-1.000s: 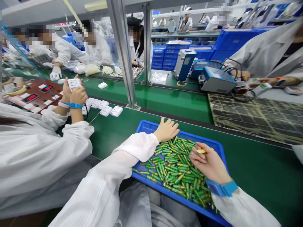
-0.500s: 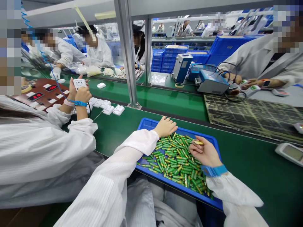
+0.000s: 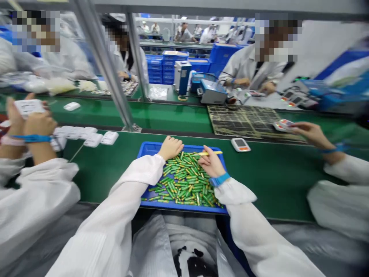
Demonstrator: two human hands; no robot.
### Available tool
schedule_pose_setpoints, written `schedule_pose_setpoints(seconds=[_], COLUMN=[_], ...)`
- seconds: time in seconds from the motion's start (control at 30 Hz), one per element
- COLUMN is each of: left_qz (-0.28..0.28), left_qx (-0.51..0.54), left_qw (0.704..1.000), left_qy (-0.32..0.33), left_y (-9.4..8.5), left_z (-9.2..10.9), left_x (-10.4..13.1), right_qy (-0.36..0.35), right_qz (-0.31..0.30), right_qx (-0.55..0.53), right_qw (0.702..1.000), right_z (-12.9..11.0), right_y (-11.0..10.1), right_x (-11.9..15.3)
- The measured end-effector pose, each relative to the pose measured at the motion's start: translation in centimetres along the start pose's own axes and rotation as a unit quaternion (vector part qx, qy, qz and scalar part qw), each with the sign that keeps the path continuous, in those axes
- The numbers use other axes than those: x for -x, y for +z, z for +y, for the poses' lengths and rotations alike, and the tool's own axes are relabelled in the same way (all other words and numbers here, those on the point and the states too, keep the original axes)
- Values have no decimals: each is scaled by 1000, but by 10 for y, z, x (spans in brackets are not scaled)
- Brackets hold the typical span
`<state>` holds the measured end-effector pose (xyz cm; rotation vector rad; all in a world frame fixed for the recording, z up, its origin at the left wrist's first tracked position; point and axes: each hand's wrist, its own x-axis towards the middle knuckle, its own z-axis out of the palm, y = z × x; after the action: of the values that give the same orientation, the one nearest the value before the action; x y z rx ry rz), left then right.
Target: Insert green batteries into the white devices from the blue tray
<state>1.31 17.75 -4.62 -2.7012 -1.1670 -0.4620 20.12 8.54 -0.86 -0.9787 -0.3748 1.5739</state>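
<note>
Green cylinders (image 3: pixel 187 182) with gold-coloured ends, loads of them, lying loose in a blue tray (image 3: pixel 150 149) on the green worktop (image 3: pixel 273 184). So, head view, only one there is: the camera has swung round to the right, and the tray sits squarer in front of the lap. The hands and the pile look arranged much as they were, so I'd read it as a change of viewpoint, not of handling.

Left hand (image 3: pixel 171 148) is at the far side of the tray, fingers bent over the edge of the pile. Can't tell if they've got a cylinder in them. Right hand (image 3: pixel 211 163) is over the far right part, fingers closed on a slim yellow tool (image 3: pixel 216 152); too blurry to say what kind.

Also new on the right: a co-worker's hand (image 3: pixel 314 134) at a white-and-orange gadget (image 3: pixel 284 125), with a similar handheld unit (image 3: pixel 240 144) just beyond the tray. White sockets (image 3: pixel 109 137) sit off to the left.
</note>
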Motion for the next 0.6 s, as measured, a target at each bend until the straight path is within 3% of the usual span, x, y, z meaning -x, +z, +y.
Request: schedule_pose_setpoints(seconds=[0.17,0.27,0.33,0.4,0.43,0.5,0.6], left_qz=[15,14,11,9,7,5,2], left_qx=[16,8,1,-3,-3,0,11], left_qw=[1000,1000,1000,1000,1000,1000,1000], left_qy=[-6,-5,-2,2,3,2,1], left_y=[0,-2,-4,-3,-3,-1,2], left_z=[-3,-4,-4,-5,-5,-5,-6], left_x=[-3,-3,-3,-3,-3,-4,-4], right_qy=[-202,-313,-361,-353,-311,-260,-190], right_qz=[22,65,143,267,330,372,400], right_qx=[137,244,326,430,497,525,525], right_qw=[970,916,862,787,740,720,727], right_z=[12,1,-20,-49,-63,-85,-101], right_y=[6,-1,-12,-28,-37,-54,-74], right_x=[-4,-11,-20,-32,-40,-56,-75])
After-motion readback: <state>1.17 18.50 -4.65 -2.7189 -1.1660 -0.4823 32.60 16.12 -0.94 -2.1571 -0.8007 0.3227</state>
